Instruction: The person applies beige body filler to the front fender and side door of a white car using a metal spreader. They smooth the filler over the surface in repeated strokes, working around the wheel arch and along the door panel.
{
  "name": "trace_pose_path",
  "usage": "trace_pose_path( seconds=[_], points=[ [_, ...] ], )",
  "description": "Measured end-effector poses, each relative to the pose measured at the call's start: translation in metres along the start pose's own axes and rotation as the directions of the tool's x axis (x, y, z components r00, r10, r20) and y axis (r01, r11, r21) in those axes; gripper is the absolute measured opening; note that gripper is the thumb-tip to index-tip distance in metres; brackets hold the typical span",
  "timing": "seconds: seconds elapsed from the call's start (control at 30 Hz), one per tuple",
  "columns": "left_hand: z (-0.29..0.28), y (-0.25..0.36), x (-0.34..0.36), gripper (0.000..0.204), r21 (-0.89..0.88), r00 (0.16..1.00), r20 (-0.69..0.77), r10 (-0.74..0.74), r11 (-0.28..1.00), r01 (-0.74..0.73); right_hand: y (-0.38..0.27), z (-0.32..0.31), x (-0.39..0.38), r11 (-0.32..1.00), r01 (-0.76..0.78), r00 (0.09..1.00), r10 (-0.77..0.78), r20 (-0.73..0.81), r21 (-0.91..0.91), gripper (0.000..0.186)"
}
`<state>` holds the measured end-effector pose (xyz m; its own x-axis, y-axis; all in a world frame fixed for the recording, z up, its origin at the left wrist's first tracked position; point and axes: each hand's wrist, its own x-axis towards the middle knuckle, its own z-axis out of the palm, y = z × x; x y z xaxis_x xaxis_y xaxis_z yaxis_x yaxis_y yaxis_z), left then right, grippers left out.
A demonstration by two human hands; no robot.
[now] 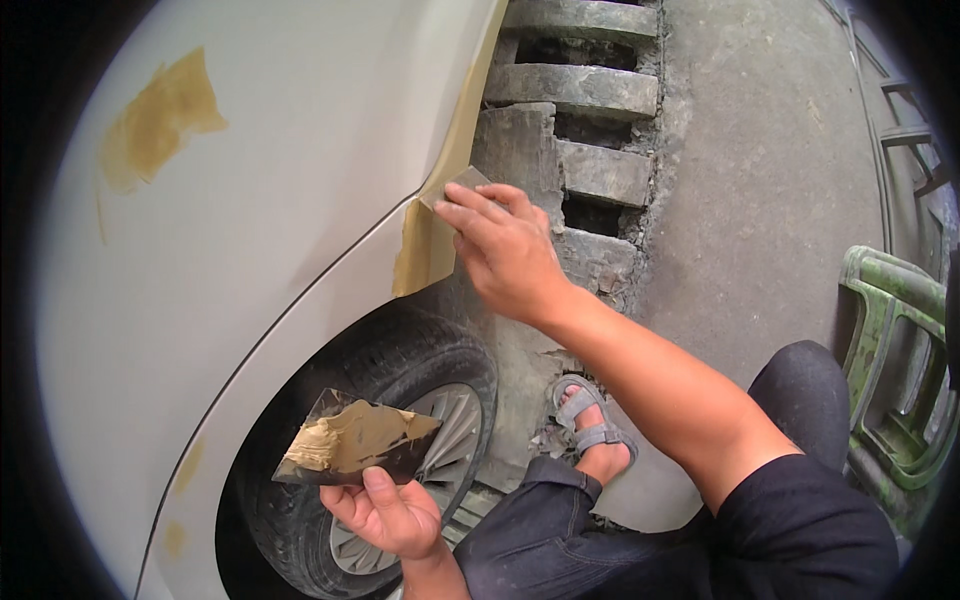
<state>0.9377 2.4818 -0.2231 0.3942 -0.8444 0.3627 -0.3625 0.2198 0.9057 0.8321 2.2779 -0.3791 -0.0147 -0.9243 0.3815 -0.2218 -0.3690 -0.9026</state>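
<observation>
My right hand is closed on a thin flat putty spreader, its fingers pressing it against the car's lower edge. Tan body filler coats the panel there, on both sides of a dark seam. Lower down, my left hand pinches the edge of a dark flat mixing plate between thumb and fingers. A thick lump of tan filler sits at the plate's left end, with a thinner smear across the rest. The plate is in front of the wheel.
A tan filler patch marks the pale car body at upper left. Beyond the sill lies a slatted concrete drain with dark gaps. A green plastic stool stands at the right. My sandalled foot rests beside the wheel.
</observation>
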Motion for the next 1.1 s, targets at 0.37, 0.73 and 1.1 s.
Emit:
trace_pose_path(
  seconds=[0.37, 0.73, 1.1],
  points=[
    [0.002, 0.003, -0.001, 0.049, 0.005, 1.000, 0.016, 0.005, 1.000, -0.005, 0.001, 0.005, 0.000, 0.986, 0.001, 1.000, 0.003, -0.024, 0.166, 0.042],
    [0.001, 0.005, -0.005, 0.051, 0.076, 0.997, -0.058, -0.054, 0.995, 0.058, -0.030, 0.034, -0.067, 0.963, -0.035, 0.997, 0.015, 0.077, 0.268, 0.048],
    [0.035, 0.014, 0.004, 0.046, -0.161, 0.959, -0.073, -0.274, 0.952, 0.259, -0.038, -0.068, -0.071, 0.234, -0.474, 0.840, -0.167, 0.516, 0.849, 0.042]
  ],
)
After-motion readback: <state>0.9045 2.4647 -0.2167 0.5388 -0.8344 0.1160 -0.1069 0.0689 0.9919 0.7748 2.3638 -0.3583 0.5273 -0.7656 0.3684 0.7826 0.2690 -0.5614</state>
